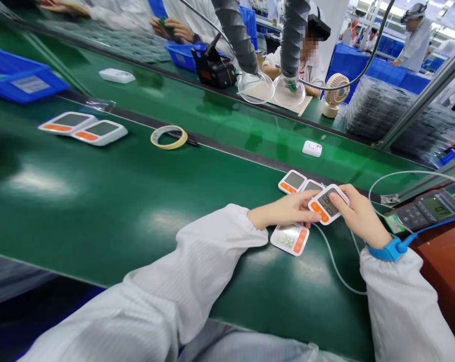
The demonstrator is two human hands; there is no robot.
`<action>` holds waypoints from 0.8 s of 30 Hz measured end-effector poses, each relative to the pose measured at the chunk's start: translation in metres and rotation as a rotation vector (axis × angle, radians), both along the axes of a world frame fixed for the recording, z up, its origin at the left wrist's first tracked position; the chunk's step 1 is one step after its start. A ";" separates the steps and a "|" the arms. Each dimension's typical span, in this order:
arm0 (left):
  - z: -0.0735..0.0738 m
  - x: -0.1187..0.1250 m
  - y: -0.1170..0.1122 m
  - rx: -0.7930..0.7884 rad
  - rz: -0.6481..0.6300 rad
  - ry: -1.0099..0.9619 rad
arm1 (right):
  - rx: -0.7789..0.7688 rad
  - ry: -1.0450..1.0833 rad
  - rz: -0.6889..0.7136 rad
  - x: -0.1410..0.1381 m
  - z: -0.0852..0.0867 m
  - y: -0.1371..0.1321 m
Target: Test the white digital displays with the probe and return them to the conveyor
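Both my hands hold one small white device with an orange button and a lit screen (328, 203) just above the green bench. My left hand (283, 210) pinches its left edge. My right hand (357, 213), with a blue wrist strap (386, 250), grips its right side, thumb on the screen. Under my left hand lies a second device (290, 239) showing digits. Two more devices (292, 181) lie just beyond, side by side.
A grey meter (427, 210) sits at the right on a brown block, with a thin white cable looping near it. Two devices (83, 127) and a tape roll (169, 137) lie to the left. Blue bins (18, 75), a small fan (335, 94) and other workers are across the belt.
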State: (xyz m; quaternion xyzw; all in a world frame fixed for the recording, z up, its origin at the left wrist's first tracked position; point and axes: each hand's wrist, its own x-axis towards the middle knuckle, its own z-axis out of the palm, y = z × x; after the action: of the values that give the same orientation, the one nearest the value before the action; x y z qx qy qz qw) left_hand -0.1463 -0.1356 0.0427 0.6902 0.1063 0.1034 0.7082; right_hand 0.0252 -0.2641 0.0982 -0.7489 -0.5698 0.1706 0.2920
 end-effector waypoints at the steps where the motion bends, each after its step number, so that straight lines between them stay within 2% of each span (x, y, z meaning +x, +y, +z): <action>1: 0.000 0.001 -0.004 -0.071 -0.048 -0.011 | 0.012 0.044 0.002 -0.001 -0.002 0.001; 3: -0.001 0.002 -0.005 -0.164 -0.032 -0.031 | 0.005 0.172 0.048 0.002 -0.003 0.002; 6: -0.004 0.000 0.006 -0.285 0.002 -0.071 | -0.048 0.387 0.194 0.010 0.000 -0.001; 10: -0.005 -0.003 0.014 -0.408 -0.033 -0.118 | -0.070 0.507 0.401 0.017 0.003 -0.003; 14: -0.002 -0.004 0.008 -0.379 -0.049 -0.115 | -0.007 0.506 0.344 0.015 -0.001 0.002; 16: 0.000 -0.003 0.004 -0.332 -0.029 -0.099 | -0.006 0.379 0.301 0.014 -0.005 0.004; 17: 0.001 -0.003 0.003 -0.311 -0.021 -0.089 | -0.020 0.248 0.260 0.015 -0.008 0.005; 21: 0.005 -0.003 0.007 -0.253 0.005 -0.089 | -0.101 -0.415 -0.055 0.020 -0.018 0.005; 22: 0.005 -0.004 0.011 -0.241 0.035 -0.101 | -0.093 -0.497 -0.100 0.020 -0.020 0.005; 24: 0.005 -0.007 0.023 -0.212 0.153 -0.145 | -0.036 -0.507 -0.087 0.018 -0.022 0.005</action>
State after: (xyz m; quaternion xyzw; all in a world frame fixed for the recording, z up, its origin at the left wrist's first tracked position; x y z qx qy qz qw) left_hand -0.1531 -0.1124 0.0476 0.5921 0.1174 0.1951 0.7730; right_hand 0.0430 -0.2587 0.0764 -0.7967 -0.5889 -0.0251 0.1334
